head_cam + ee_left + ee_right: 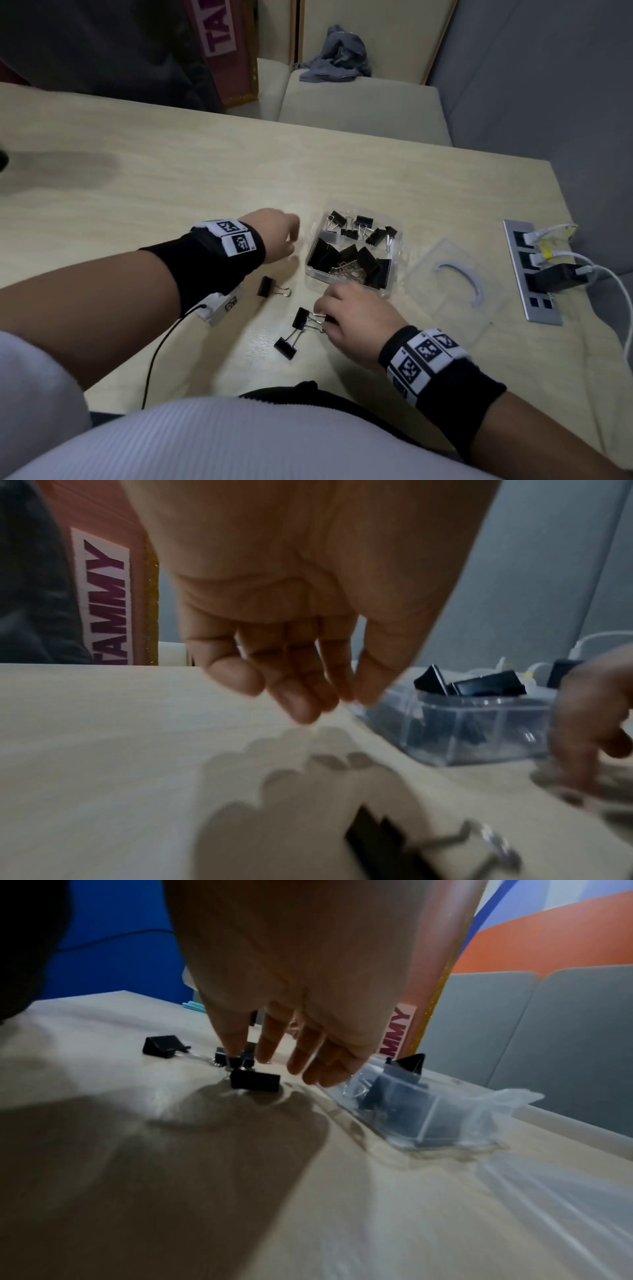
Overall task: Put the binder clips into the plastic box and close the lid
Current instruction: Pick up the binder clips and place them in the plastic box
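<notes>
A clear plastic box [328, 278] [479, 731] [404, 1112] stands open on the pale table and holds several black binder clips [349, 255]. Its clear lid [445, 308] lies flat to the right. Three clips lie loose in front of the box. My right hand [322, 317] [251, 1056] pinches the wire handles of the middle clip [300, 318], which rests on the table. Another clip [285, 347] [255, 1081] lies just below it. The third clip [267, 287] [377, 840] lies under my left wrist. My left hand [291, 236] [337, 702] hovers left of the box, fingers loosely curled and empty.
A metal socket panel [529, 274] with plugs and white cables sits at the table's right edge. A black cable [154, 359] trails from my left wrist toward the near edge. Beyond the table stands a chair with a grey cloth [337, 56].
</notes>
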